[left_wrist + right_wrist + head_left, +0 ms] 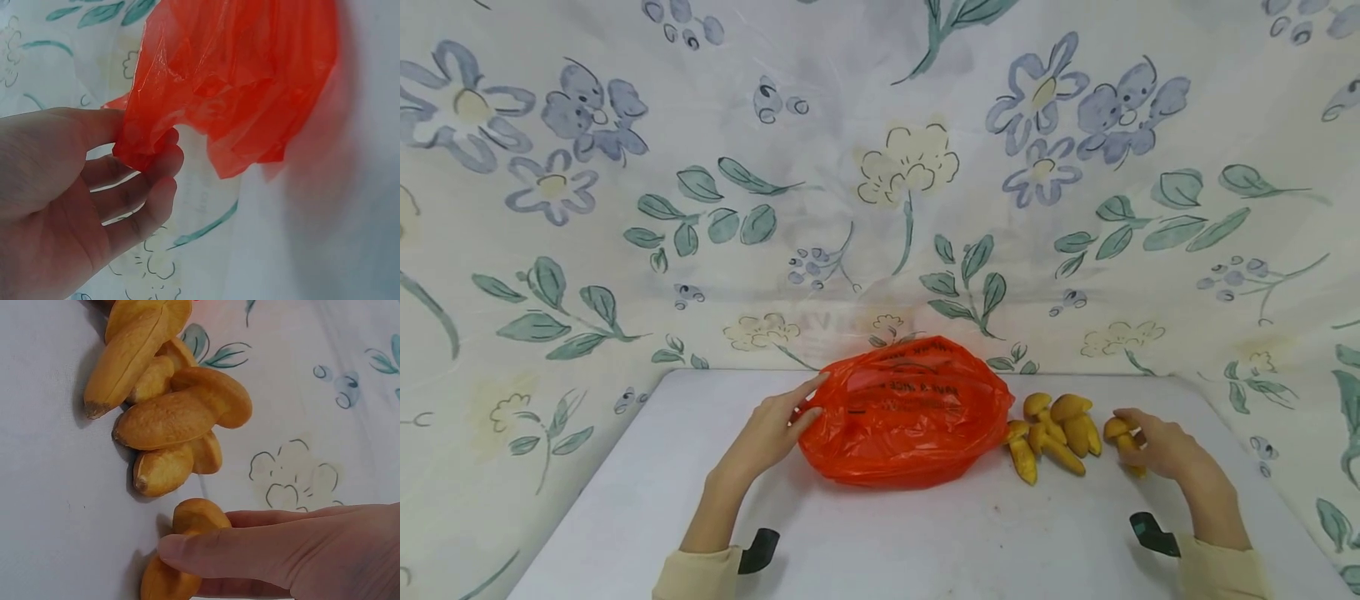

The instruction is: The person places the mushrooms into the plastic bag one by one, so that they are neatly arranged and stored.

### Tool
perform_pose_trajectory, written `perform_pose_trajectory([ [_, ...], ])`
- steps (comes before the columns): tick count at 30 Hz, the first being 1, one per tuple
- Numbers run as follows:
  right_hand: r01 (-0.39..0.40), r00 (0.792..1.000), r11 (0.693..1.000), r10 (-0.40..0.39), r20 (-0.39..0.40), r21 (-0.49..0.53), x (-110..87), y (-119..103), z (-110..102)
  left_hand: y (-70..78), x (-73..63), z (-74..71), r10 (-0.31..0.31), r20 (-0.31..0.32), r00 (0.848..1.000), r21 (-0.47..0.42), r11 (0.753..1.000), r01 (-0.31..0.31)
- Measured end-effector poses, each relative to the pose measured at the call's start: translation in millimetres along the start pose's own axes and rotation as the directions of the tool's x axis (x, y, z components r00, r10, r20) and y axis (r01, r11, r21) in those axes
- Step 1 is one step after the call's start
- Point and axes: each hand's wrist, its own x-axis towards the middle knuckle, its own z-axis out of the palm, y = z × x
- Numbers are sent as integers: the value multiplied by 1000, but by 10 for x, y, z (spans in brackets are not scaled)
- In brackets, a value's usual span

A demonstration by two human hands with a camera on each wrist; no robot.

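A crumpled red plastic bag (910,417) with dark print lies on the white table. At its left end, my left hand (775,425) holds the edge; in the left wrist view the thumb and fingers of the left hand (94,181) close round a loose corner of the red bag (237,81). To the right of the bag, my right hand (1165,446) grips a yellow-brown mushroom (1122,433). The right wrist view shows the thumb of the right hand (281,556) lying across this mushroom (197,515), its far fingers mostly hidden.
Several more yellow-brown mushrooms (1060,450) lie in a cluster between the bag and my right hand, the leftmost close against the bag. The white table (962,542) ends at the back against a flowered cloth (820,208), which also hangs at both sides.
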Motion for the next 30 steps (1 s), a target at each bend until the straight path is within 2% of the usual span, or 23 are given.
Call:
perform_pose_trajectory([
  [5, -2, 1000, 1000, 1, -7, -8, -12, -9, 4, -15, 15, -1, 25, 7, 1000, -30, 999, -25],
  [10, -6, 1000, 1000, 6, -1, -8, -12, -8, 24, -43, 4, 10, 15, 69, 998, -105, 994, -8],
  [13, -5, 1000, 1000, 5, -5, -16, 4, -2, 30, -51, -3, 15, 30, 84, 996, -139, 990, -18],
  [18, -15, 1000, 1000, 15, 0, -12, 44, 37, 48, -42, -1, 26, 67, 46, 997, -150, 987, -59],
  [23, -15, 1000, 1000, 15, -4, -1, 68, 62, 47, -41, 6, 35, 75, 10, 997, -145, 987, -73],
  [30, -8, 1000, 1000, 8, -7, 12, 61, 63, 37, -37, 3, 34, 77, 14, 997, -142, 987, -74],
])
